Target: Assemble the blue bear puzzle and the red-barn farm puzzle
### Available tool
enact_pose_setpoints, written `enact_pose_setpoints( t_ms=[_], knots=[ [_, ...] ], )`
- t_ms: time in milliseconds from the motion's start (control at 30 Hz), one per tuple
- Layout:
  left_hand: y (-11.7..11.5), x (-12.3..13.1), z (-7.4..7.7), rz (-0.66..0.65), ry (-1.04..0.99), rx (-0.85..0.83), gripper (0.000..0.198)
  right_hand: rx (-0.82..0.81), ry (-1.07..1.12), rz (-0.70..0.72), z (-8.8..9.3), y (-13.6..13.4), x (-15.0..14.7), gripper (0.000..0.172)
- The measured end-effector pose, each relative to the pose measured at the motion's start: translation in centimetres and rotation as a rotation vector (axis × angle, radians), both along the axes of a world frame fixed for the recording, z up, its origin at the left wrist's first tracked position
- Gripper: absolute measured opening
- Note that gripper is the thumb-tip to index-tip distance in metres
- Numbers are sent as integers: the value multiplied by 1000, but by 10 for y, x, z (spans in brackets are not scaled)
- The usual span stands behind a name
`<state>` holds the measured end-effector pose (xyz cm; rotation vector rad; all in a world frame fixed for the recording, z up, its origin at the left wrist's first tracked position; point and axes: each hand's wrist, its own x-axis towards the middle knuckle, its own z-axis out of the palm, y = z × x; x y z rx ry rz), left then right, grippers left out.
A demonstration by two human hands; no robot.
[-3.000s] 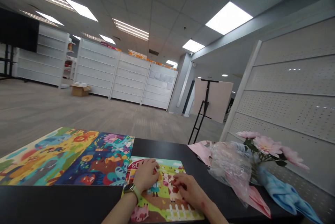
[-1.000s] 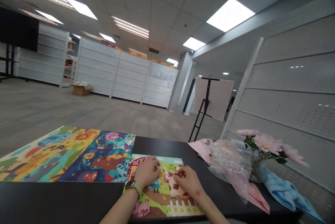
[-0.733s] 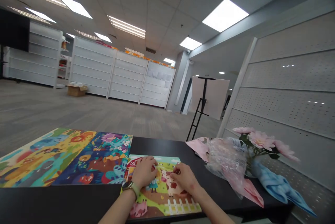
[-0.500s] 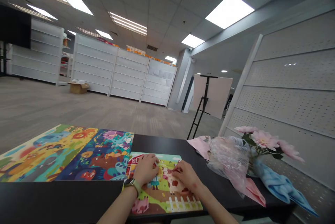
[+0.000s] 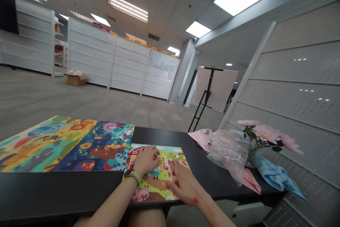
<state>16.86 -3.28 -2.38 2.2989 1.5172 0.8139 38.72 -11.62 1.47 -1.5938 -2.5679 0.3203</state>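
A farm picture board (image 5: 156, 196) lies flat near the table's front edge, showing a cow, a pig, a red barn and a figure in a blue skirt. My left hand (image 5: 145, 161), with a watch at the wrist, rests palm down over the barn side, its fingers bent and slightly apart. A little red shows by its fingertips; I cannot tell whether it is print or a loose bit. Flat across the cow lies my right hand (image 5: 183, 182), fingers stretched and thumb spread, holding nothing. It hides the board's lower right part.
Left of the board lie a dark blue animal picture (image 5: 102, 145) and a yellow-green animal picture (image 5: 45, 145) on the black table (image 5: 66, 191). To the right are crumpled clear plastic wrap (image 5: 228, 152), pink flowers (image 5: 268, 133) and a blue cloth (image 5: 276, 174).
My right hand has gone from pinched fingers at the cow to lying flat and spread on it, nearer me. My left hand stays over the barn. The camera view has tilted slightly.
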Motion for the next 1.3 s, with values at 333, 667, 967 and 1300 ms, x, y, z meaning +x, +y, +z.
enact_pose_setpoints(
  t_ms=[333,667,967,1300],
  knots=[
    [-3,3,3,10,41,5,25,-55,120,-87,58,40,17,72],
    [-1,3,-1,22,61,33,28,108,3,-195,-16,62,-7,70],
    [-14,7,21,92,-90,135,34,110,-30,-211,-25,56,-11,65],
    [-70,-191,19,342,-244,139,38,122,-44,-298,-12,74,19,57]
  ],
)
